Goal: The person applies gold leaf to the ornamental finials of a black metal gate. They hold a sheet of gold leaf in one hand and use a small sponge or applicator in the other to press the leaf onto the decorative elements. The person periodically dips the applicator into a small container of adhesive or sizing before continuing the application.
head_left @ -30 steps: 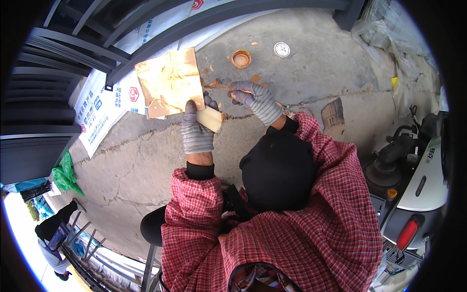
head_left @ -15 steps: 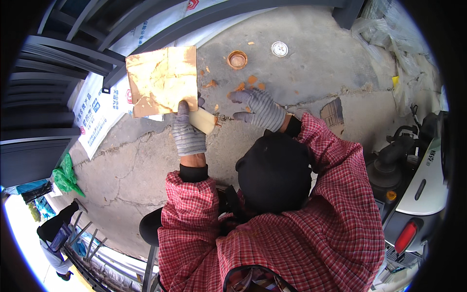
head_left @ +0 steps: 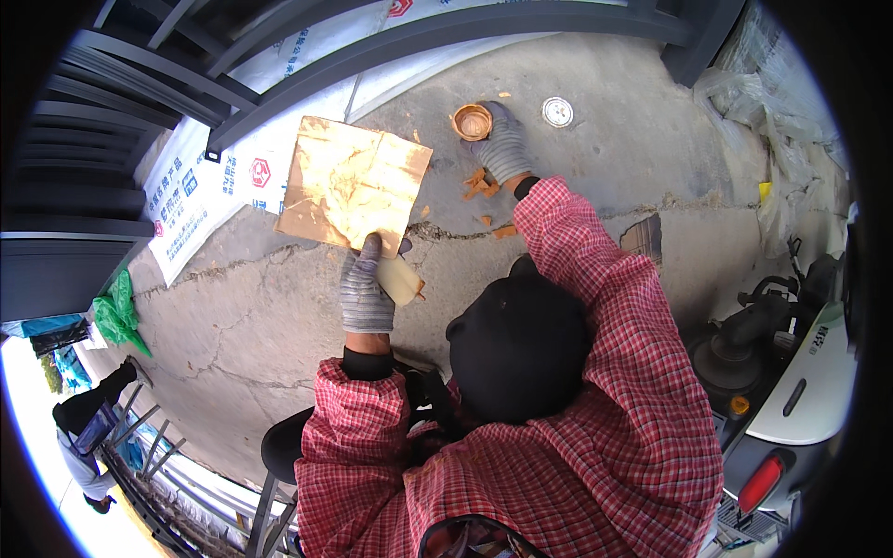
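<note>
In my gloved left hand [head_left: 366, 288] is a square piece of cardboard [head_left: 349, 181], its upper face smeared with a tan, shiny coating. The thumb presses on the cardboard's near edge. A cream-coloured flat scraper [head_left: 398, 281] sticks out beside the same hand, with an orange-brown smear at its tip; the fingers beneath are hidden. My gloved right hand [head_left: 503, 144] reaches forward to a small round orange-brown tub [head_left: 472, 122] on the concrete. Its thumb and fingers curve around the tub's right side. Orange-brown crumbs [head_left: 480, 183] lie just below that hand.
A white round lid [head_left: 558, 112] lies right of the tub. Dark metal railings [head_left: 484, 42] and white printed sheeting [head_left: 191, 200] stretch across the far left. At the right are plastic wrap [head_left: 777, 102], a cardboard scrap [head_left: 642, 240] and a white vehicle [head_left: 800, 381]. Someone [head_left: 88, 446] stands at lower left.
My right hand has moved forward from above the crumbs and closed around the tub. The cardboard in my left hand has turned slightly and shifted right and nearer.
</note>
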`<action>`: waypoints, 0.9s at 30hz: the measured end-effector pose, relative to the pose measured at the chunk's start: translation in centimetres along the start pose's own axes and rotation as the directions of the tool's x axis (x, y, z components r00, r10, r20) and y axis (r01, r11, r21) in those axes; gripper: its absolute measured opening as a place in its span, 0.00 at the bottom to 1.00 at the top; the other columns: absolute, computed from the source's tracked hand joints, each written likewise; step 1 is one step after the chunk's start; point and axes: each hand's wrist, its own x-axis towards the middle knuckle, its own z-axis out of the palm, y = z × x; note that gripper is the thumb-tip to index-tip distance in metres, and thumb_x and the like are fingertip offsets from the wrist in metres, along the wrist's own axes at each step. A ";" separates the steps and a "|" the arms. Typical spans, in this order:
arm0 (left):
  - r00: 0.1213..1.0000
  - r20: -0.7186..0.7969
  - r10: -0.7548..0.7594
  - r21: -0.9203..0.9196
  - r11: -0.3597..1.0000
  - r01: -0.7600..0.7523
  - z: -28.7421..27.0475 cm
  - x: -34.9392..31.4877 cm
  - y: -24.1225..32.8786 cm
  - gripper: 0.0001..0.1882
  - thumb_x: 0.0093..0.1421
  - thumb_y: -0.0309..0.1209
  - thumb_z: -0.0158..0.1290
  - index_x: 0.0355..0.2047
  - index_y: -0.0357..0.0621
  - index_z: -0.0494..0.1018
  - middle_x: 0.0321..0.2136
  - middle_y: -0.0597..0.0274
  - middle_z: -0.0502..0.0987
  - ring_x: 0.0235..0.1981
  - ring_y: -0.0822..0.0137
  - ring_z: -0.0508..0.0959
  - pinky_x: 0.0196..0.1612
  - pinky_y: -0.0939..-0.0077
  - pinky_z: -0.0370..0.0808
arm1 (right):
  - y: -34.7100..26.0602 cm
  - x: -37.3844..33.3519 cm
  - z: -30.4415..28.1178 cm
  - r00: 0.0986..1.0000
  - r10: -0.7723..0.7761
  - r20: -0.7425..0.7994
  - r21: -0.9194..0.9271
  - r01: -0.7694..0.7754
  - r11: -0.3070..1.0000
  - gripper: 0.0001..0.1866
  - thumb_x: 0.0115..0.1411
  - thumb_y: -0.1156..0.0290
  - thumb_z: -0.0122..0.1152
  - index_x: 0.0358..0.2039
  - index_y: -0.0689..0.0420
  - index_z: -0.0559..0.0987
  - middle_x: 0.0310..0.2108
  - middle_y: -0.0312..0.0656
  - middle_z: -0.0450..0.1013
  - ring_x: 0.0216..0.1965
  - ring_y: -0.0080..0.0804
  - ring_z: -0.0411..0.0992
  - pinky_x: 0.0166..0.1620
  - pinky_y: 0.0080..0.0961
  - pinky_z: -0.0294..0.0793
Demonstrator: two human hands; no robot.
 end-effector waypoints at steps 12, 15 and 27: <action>0.991 0.075 -0.112 0.084 0.991 0.106 1.3 0.7 -1.4 0.17 0.54 0.33 0.48 0.40 0.34 0.63 0.30 0.56 0.72 0.27 0.64 0.75 0.26 0.77 0.72 | -8.9 -0.1 -10.5 0.725 -0.684 -0.081 -0.476 0.575 0.666 0.29 0.31 0.64 0.65 0.39 0.49 0.69 0.39 0.36 0.64 0.44 0.32 0.62 0.48 0.36 0.53; 0.985 0.138 -0.102 0.007 0.995 0.102 2.4 1.0 -1.5 0.18 0.53 0.31 0.49 0.41 0.32 0.63 0.31 0.54 0.72 0.28 0.62 0.75 0.27 0.75 0.73 | -11.0 -0.3 -11.8 0.629 -0.777 -0.039 -0.531 0.645 0.549 0.27 0.33 0.64 0.63 0.39 0.47 0.69 0.41 0.35 0.64 0.45 0.31 0.61 0.49 0.36 0.52; 0.961 0.259 -0.100 0.083 0.993 0.081 3.9 0.4 -0.2 0.17 0.53 0.34 0.48 0.40 0.33 0.64 0.30 0.56 0.72 0.27 0.64 0.75 0.22 0.77 0.73 | -15.3 -0.5 -12.8 0.474 -0.873 0.111 -0.689 0.670 0.276 0.19 0.39 0.67 0.56 0.37 0.42 0.70 0.41 0.32 0.64 0.45 0.29 0.60 0.50 0.35 0.51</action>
